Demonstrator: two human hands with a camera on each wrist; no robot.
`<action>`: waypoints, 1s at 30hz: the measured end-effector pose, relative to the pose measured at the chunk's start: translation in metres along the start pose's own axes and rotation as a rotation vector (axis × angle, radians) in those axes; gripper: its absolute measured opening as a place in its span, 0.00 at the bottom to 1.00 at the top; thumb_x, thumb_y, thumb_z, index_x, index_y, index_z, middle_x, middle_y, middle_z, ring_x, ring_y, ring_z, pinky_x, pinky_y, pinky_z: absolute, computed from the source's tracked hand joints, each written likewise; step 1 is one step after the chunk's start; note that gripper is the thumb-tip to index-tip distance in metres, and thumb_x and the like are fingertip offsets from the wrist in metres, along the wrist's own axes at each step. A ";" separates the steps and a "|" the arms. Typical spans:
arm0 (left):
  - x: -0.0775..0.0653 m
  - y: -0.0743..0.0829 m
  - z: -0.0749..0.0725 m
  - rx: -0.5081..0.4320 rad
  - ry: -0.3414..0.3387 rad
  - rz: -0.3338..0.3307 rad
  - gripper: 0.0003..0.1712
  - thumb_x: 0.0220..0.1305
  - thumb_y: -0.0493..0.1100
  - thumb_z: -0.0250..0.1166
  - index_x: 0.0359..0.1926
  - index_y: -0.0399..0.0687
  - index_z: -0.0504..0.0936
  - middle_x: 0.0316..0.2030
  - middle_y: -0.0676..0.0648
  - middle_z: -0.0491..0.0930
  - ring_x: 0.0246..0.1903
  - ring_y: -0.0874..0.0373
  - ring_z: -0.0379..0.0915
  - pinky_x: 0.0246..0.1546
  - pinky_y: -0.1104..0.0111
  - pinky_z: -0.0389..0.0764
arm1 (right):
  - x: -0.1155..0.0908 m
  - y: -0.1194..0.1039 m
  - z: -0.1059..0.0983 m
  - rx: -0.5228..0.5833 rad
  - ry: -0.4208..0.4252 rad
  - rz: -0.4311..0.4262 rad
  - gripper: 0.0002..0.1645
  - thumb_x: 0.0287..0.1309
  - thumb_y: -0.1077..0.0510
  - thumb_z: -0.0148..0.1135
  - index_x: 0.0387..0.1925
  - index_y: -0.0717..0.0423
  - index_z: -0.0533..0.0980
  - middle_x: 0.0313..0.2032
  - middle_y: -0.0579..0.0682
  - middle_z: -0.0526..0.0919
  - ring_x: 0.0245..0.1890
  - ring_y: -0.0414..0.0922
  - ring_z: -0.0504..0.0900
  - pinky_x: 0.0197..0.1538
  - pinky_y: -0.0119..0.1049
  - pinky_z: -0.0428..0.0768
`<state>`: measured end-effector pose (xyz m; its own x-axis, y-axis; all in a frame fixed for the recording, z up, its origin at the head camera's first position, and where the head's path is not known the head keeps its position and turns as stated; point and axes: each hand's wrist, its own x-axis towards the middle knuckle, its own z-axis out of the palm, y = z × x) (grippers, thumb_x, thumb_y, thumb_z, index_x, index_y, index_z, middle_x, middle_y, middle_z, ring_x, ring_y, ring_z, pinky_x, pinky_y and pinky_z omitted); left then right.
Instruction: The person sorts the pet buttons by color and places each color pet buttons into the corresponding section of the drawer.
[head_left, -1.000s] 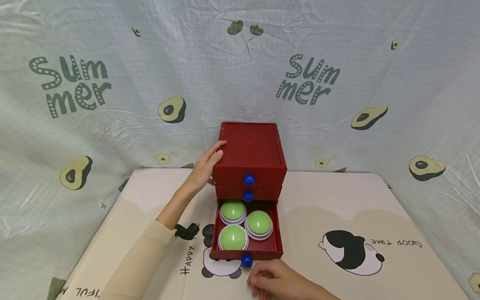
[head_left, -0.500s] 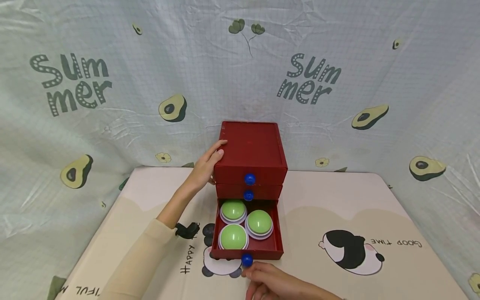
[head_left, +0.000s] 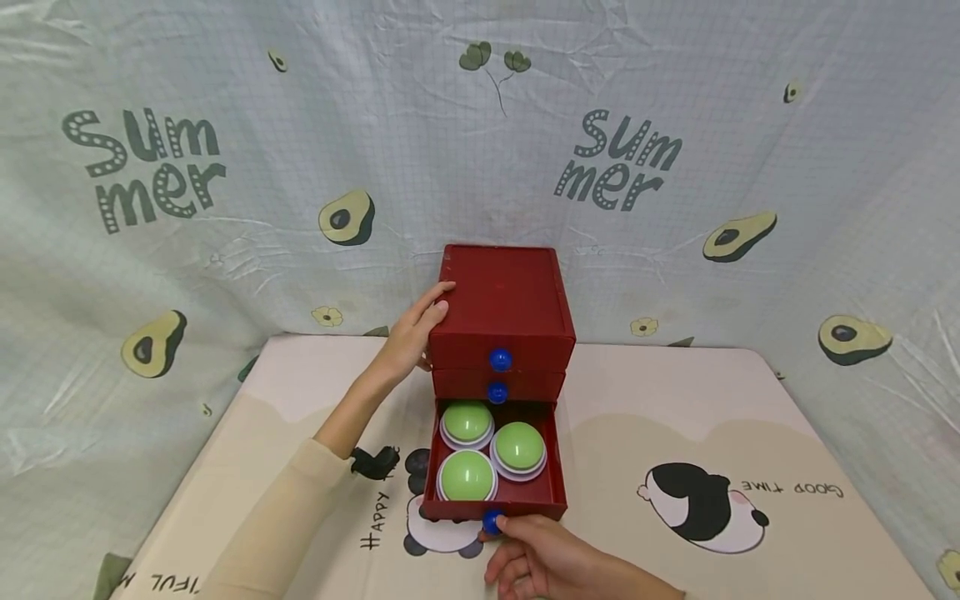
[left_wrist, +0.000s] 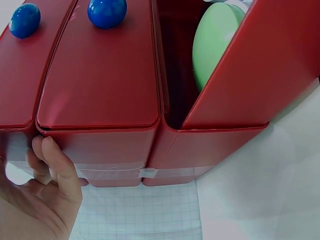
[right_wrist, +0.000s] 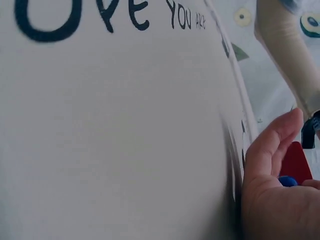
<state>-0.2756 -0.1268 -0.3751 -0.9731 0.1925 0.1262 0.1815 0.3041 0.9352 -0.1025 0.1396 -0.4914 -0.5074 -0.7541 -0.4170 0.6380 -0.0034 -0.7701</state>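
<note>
A red cabinet (head_left: 498,292) of three stacked drawers has its bottom drawer (head_left: 536,497) pulled out. Inside that drawer lie three round items with light green domes (head_left: 467,477) and white rims. My right hand (head_left: 551,554) pinches the drawer's blue knob (head_left: 491,522) between thumb and index finger, the other fingers loosely curled below. In the right wrist view the blue knob (right_wrist: 288,181) shows just past the palm. My left hand (head_left: 408,337) rests against the cabinet's left side, fingers reaching over its top edge. The left wrist view shows the left hand's fingers (left_wrist: 55,160) pressing on the side.
The upper two drawers are closed, with blue knobs (head_left: 500,360) in front. A pale table mat (head_left: 622,517) with printed pandas lies underneath. Behind stands a printed cloth (head_left: 480,167). A black strap (head_left: 375,462) is by the left sleeve (head_left: 292,508).
My right hand has moved up and left from beside the drawer front to the blue knob and now pinches it. The left hand and the drawer have stayed put.
</note>
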 end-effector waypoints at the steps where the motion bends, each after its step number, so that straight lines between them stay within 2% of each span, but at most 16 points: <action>1: 0.000 0.000 0.000 -0.001 0.000 -0.002 0.28 0.78 0.65 0.46 0.76 0.80 0.62 0.62 0.36 0.74 0.35 0.43 0.81 0.22 0.58 0.85 | 0.001 0.001 0.000 0.005 0.005 -0.011 0.27 0.78 0.43 0.51 0.60 0.62 0.74 0.33 0.42 0.89 0.29 0.33 0.86 0.42 0.26 0.86; 5: 0.000 -0.001 0.001 -0.008 0.005 -0.014 0.28 0.78 0.65 0.46 0.76 0.81 0.62 0.61 0.37 0.74 0.36 0.43 0.81 0.22 0.58 0.85 | 0.003 0.004 0.000 -0.008 0.041 -0.049 0.26 0.77 0.44 0.53 0.55 0.64 0.77 0.31 0.42 0.87 0.27 0.33 0.84 0.39 0.28 0.87; 9: -0.001 -0.001 0.001 -0.011 0.003 -0.016 0.29 0.78 0.65 0.46 0.76 0.79 0.61 0.62 0.37 0.73 0.37 0.43 0.81 0.23 0.57 0.86 | 0.002 0.002 0.000 -0.009 0.039 -0.054 0.25 0.77 0.44 0.53 0.53 0.64 0.78 0.31 0.42 0.87 0.27 0.34 0.85 0.40 0.28 0.87; 17: -0.002 -0.002 0.001 -0.020 0.007 -0.014 0.28 0.78 0.65 0.46 0.75 0.81 0.62 0.62 0.38 0.74 0.36 0.43 0.81 0.23 0.57 0.86 | 0.001 -0.006 -0.001 -0.021 0.042 -0.054 0.27 0.76 0.44 0.54 0.53 0.65 0.79 0.31 0.43 0.87 0.28 0.33 0.85 0.41 0.28 0.87; 30: -0.001 -0.001 -0.001 -0.018 0.007 -0.015 0.28 0.78 0.65 0.47 0.75 0.81 0.62 0.64 0.38 0.72 0.39 0.42 0.81 0.24 0.57 0.86 | 0.008 -0.012 -0.003 -0.044 0.100 -0.051 0.30 0.75 0.41 0.56 0.54 0.67 0.79 0.30 0.43 0.87 0.27 0.34 0.82 0.41 0.28 0.87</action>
<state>-0.2745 -0.1278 -0.3760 -0.9767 0.1815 0.1143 0.1642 0.2900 0.9428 -0.1161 0.1360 -0.4871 -0.5952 -0.6842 -0.4215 0.5853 -0.0097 -0.8108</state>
